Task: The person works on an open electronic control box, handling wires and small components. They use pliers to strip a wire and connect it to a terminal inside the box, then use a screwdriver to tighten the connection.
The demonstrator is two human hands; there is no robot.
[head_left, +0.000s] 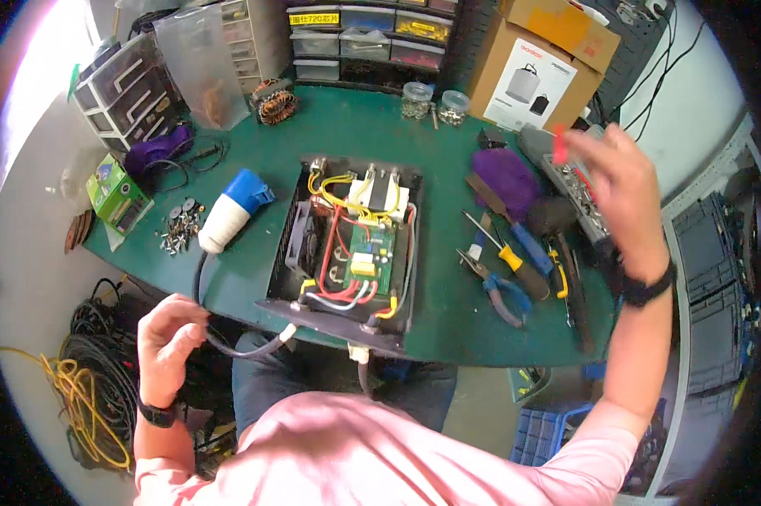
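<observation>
An open black metal box [411, 287] lies on the bench in front of me, with a green circuit board [382, 253], a fan [303, 238] and red, yellow and grey wires inside. From its tilted near panel [334, 327] a black cable [250, 349] loops left to a blue and white industrial plug [230, 211]. My left hand [171, 341] hovers by that loop at the bench edge, fingers loosely curled and thumb apart; nothing shows in it. Raised at the right, my right hand [621, 181] pinches a small, blurred red piece [560, 145] above a parts tray [578, 190].
Pliers [498, 291], a yellow-black screwdriver [524, 270] and other tools lie right of the box. Loose screws [180, 226] are heaped near the plug. Small drawers [368, 46], two jars [416, 99] and a cardboard box [549, 63] line the back. Coiled cables [94, 371] lie below left.
</observation>
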